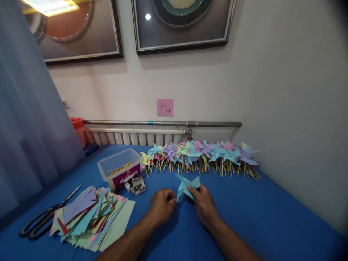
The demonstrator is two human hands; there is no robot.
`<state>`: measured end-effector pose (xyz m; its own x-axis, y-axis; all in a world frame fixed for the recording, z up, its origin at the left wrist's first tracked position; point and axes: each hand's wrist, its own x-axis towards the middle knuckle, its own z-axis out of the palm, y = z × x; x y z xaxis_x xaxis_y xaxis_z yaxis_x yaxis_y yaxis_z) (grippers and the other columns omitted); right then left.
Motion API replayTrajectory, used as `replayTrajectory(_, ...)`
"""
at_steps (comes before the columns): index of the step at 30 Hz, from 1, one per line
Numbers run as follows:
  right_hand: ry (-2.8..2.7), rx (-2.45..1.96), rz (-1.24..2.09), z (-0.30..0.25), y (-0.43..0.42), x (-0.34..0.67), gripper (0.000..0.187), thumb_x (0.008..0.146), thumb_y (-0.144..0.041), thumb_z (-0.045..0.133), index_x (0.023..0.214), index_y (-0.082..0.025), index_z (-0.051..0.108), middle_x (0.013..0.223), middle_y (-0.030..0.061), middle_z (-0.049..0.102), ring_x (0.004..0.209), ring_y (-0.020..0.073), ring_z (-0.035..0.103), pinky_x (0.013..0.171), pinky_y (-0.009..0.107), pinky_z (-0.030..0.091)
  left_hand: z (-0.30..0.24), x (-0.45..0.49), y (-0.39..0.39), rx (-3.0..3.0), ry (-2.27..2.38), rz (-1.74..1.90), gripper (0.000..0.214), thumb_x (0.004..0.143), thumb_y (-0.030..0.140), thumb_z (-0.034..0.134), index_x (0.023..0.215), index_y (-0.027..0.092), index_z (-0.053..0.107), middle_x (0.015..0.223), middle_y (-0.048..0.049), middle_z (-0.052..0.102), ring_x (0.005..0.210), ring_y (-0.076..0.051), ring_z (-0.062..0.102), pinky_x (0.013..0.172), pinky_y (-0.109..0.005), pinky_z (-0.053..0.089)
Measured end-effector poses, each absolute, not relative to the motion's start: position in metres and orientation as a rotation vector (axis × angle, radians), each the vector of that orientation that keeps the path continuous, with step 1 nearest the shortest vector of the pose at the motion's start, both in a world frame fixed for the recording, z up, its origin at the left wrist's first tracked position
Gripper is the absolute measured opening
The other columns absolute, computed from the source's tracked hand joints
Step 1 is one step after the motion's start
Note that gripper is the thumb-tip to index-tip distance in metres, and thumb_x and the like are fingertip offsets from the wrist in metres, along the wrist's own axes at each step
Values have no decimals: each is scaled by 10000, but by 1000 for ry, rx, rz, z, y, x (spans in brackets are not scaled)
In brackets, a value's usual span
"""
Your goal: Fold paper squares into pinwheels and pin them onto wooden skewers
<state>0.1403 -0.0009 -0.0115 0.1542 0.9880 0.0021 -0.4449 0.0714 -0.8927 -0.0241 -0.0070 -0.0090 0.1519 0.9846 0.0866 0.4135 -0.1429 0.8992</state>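
Between thumb and fingers, my right hand (203,203) grips a light blue paper pinwheel (187,186) with its points folded in. My left hand (163,203) is closed just left of it, fingertips pinched; whatever they hold, if anything, is too small to make out. No stick shows on this pinwheel. Beyond my left hand, a small open box of metal pins (139,187) sits against a clear plastic tub (121,170). Thin wooden sticks (119,169) lie inside the tub.
Along the back lies a long row of coloured pinwheels on sticks (201,154). A pile of cut coloured paper (92,217) and black-handled scissors (46,217) are at the left of the blue table (258,224). Behind stand a radiator (130,138) and a red basket (78,131).
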Motion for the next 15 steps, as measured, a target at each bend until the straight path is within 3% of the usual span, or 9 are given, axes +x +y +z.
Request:
replayTrajectory(9,-750,-889,1303,-10,-3,137,271,619,-307,844,805,-200,679,691,-16,693,661,183,625,716,326,508,-15,-20,-7,1633,1285,874,185,727,202,616,601,186,481,540,61,431,541,-93,381,536,-231,267)
replayTrajectory(15,-755,-873,1325,-8,-4,136,273,646,-375,852,751,-209,663,712,-21,669,692,163,605,694,300,500,-15,-21,-2,1436,1264,961,223,690,279,685,614,182,499,526,73,416,496,-74,348,497,-226,252)
